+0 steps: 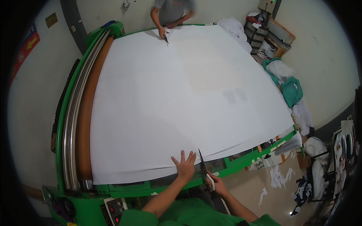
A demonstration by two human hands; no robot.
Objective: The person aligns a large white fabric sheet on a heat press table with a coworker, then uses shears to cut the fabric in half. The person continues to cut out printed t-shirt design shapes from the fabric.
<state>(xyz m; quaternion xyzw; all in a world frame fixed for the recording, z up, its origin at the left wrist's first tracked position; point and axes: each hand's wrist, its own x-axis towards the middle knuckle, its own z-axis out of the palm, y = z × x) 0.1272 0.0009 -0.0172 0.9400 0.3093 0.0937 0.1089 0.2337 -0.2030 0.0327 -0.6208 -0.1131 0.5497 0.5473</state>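
Low in the frame, the left hand (pixel 185 166) lay flat, fingers spread, on the white sheet (pixel 181 101) while the right hand (pixel 213 183) gripped scissors (pixel 203 167) (blades parted), whose cut could wander if the sheet slipped.

Metal rollers (pixel 73 124) are running along the green machine frame (pixel 60 124), while white and green cloth bundles (pixel 288 88) are piling up against the wall beside stacked storage trays (pixel 260 32), and white scraps (pixel 279 177) are lying scattered on the floor.
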